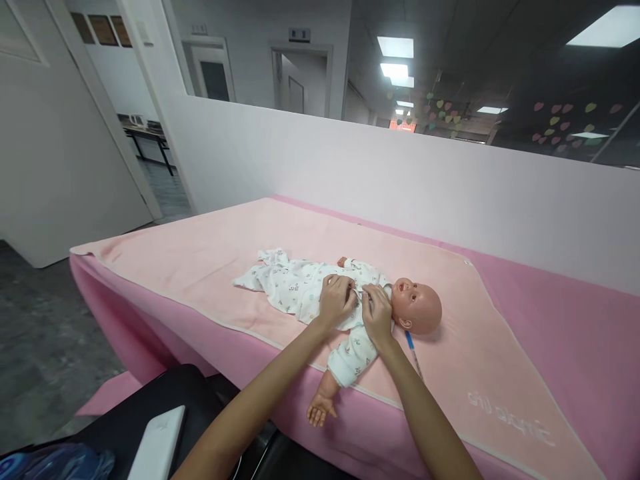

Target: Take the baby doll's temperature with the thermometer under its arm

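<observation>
Chair stuff: clear, blue-tinted plastic bottle (65,461), cut off by the corner, so I can't make out much; next to it a flat white rectangular slab (157,443) on a black padded chair (183,390), bottom end cropped too
Doll: bald, tan plastic baby doll (425,310), on its back on a peach fleece blanket (210,260) over the pink-draped table (565,320), near forearm poking past the edge
Outfit: white cotton, tiny printed figures (300,280); legs totally hidden inside
Hands: left hand (337,299) and right hand (377,310) both pinching the outfit's chest, though fingers cover exactly which bit
Mystery stick: thin, blue-ended (410,340), lower end behind the right forearm
Lettering: white, upside down (510,419), can't really read it
</observation>
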`<state>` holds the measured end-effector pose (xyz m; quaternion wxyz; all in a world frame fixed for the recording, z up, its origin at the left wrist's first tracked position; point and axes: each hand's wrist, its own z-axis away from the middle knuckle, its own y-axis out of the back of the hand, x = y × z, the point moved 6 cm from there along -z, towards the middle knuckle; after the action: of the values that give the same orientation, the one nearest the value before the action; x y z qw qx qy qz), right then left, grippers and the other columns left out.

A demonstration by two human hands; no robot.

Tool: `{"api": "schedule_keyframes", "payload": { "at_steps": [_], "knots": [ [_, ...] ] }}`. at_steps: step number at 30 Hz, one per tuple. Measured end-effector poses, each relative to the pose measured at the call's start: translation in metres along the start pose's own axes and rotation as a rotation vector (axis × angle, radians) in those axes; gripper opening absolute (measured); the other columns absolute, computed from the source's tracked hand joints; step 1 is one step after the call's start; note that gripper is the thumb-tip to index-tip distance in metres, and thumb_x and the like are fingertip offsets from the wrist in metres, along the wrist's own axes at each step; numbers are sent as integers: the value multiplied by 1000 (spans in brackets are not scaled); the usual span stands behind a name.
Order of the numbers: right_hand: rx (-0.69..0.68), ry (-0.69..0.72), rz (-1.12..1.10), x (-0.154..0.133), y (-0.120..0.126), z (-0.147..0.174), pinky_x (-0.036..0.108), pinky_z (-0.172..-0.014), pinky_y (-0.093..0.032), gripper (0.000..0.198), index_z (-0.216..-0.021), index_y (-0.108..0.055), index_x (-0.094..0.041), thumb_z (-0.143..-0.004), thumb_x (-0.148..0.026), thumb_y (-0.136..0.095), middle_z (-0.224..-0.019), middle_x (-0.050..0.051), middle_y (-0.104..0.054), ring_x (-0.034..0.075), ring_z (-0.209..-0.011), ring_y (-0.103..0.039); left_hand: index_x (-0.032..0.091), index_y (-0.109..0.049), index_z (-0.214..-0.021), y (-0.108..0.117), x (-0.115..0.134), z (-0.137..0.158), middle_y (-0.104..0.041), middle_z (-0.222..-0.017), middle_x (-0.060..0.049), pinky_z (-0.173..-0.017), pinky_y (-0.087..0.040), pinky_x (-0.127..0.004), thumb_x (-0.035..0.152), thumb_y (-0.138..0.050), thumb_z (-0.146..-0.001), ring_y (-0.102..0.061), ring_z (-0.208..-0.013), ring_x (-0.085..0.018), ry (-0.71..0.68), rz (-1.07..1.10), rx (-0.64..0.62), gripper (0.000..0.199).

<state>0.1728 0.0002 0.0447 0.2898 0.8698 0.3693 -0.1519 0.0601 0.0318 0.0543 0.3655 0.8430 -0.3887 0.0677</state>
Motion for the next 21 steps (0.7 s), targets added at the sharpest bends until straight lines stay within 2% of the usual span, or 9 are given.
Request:
{"api": "schedule_keyframes", "payload": {
  "at_steps": [6, 11, 16, 21],
  "knots": [
    [-16, 52, 75, -2, -4, -1, 41, -96, -37, 17, -90, -61, -18, -83, -20, -45, -93, 6, -66, 19, -92, -58, 20, -48, -76, -2, 1, 1, -61, -74, 0, -83, -33, -35, 17, -39, -78, -53, -72, -16, 10, 26, 12, 10],
    [-22, 22, 85, 3, -6, 0, 39, -92, -39, 21, -84, -59, -19, -87, -20, -38, -89, 6, -65, 18, -88, -57, 21, -51, -79, -5, 0, 6, -62, -78, -2, -80, -34, -35, 23, -38, -82, -53, -78, -18, 53, 1, 0, 14],
    [-24, -19, 97, 5, -4, 1, 35, -80, -43, 23, -86, -58, -19, -89, -23, -35, -85, 7, -63, 19, -85, -55, 21, -53, -83, -7, 3, 9, -62, -86, -3, -82, -33, -36, 20, -42, -76, -51, -84, -20, 15, 1, -61, 13],
    [-13, -9, 70, 3, 0, 0, 34, -79, -43, 17, -82, -57, -18, -85, -22, -41, -85, 7, -63, 20, -85, -55, 21, -54, -81, -7, 4, 8, -62, -84, -3, -79, -34, -36, 17, -41, -74, -50, -81, -20, 7, -19, -51, 15]
  ]
}}
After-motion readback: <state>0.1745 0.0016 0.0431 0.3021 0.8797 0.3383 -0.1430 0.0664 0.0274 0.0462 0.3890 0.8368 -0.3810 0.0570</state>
